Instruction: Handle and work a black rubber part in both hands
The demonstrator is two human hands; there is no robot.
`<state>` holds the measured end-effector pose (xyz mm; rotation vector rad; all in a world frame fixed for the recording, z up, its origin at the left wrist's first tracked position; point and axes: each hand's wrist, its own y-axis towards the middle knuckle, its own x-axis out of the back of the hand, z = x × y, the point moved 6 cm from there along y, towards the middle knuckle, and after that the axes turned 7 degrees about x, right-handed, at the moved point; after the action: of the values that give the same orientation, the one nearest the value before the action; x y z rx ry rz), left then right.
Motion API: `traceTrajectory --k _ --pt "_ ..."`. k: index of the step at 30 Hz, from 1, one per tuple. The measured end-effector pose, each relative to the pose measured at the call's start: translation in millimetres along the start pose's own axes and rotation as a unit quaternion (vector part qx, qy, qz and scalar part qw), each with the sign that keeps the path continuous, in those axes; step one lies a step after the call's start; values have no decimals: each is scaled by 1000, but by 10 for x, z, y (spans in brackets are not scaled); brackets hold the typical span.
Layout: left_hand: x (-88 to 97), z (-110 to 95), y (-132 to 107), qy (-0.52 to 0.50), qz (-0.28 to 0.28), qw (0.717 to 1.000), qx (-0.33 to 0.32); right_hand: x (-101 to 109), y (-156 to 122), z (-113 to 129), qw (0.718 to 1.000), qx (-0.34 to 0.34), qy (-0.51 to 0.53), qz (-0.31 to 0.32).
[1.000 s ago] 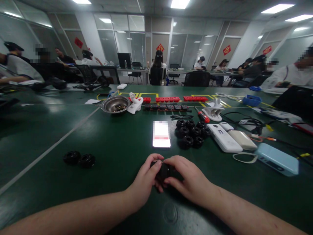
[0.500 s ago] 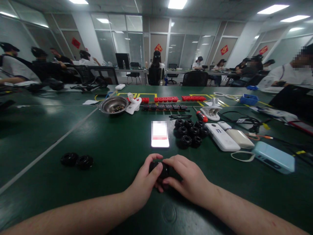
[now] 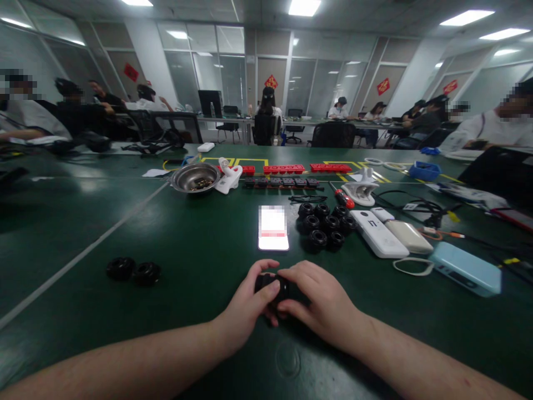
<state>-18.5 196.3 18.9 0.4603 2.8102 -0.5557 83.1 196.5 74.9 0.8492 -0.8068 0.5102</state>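
Low over the green table, a glossy black wheel-like part [image 3: 272, 282] sits between my two hands. My left hand [image 3: 250, 303] is closed around its left side, with the thumb across the front. From the right, the fingers and thumb of my right hand [image 3: 318, 297] grip its other end. Fingers cover much of the part. Several similar black round parts [image 3: 332, 223] with centre holes stand in a cluster beyond my right hand. Two more black parts [image 3: 146, 273] lie touching at the left. A lit phone [image 3: 273, 241] lies just beyond my hands.
Farther back stand a metal bowl [image 3: 177, 180] with small brass-coloured pieces, black blocks [image 3: 283, 182] in a row and red trays [image 3: 284, 169]. At right lie a screwdriver [image 3: 345, 198], a white power bank [image 3: 381, 236], a light-blue box [image 3: 466, 266] and cables. People sit at surrounding tables.
My hands keep their hold on the black part, with only a slight shift of the fingers and thumb. The whole view has moved a little. The other table items stay put.
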Motion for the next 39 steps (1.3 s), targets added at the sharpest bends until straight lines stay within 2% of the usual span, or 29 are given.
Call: traceTrajectory --k 3,5,8,11,13,18,21,25,29,33,39 --pt "10 54 39 36 -8 999 13 -3 -6 39 1000 27 -2 -11" --pt "22 73 46 49 -21 999 14 2 -9 39 1000 18 1 -19" --pt "33 63 21 28 -30 999 4 6 -7 -30 999 -45 6 -19" --pt "18 40 -4 11 -16 1000 4 -24 -3 -96 995 -96 19 11" --pt "10 28 0 7 -9 1000 4 -43 5 -82 996 -82 32 25" --pt "33 61 64 36 -21 999 11 -33 -3 -17 1000 -28 6 5" --pt "66 72 64 14 -40 999 5 -35 -10 -54 999 -49 0 3" --pt "43 43 30 4 -26 1000 -4 -57 4 -99 995 -86 34 28" --pt "20 22 42 12 -12 1000 -2 -49 21 -41 997 -58 47 27" --pt "42 48 62 40 -31 999 17 -60 2 -14 998 -44 44 25" --pt "56 21 6 22 -61 998 5 -65 -27 -147 992 -120 39 26"
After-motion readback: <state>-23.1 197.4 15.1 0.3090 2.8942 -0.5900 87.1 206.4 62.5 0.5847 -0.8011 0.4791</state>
